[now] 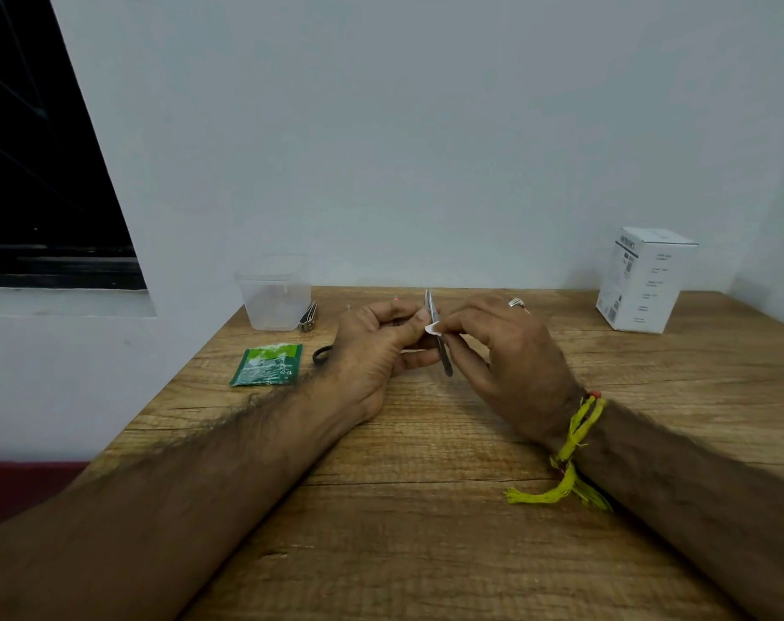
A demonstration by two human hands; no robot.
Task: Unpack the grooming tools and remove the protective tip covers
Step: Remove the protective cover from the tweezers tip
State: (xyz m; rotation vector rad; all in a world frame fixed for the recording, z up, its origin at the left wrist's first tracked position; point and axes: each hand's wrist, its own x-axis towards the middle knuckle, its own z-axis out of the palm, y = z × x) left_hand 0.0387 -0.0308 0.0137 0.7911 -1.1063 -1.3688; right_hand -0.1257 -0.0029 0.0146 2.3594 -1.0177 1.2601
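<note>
Both hands up over the table (426, 508) — left hand (372, 351) gripping the tweezers (439, 338), right hand (506, 351) pinching a white scrap (432, 328) at them.

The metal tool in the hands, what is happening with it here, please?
A person holds a thin metal tool upright over the wooden table. The left hand and the right hand both pinch at a small white piece around it. A nail clipper, a clear container and a green sachet lie to the left.
</note>
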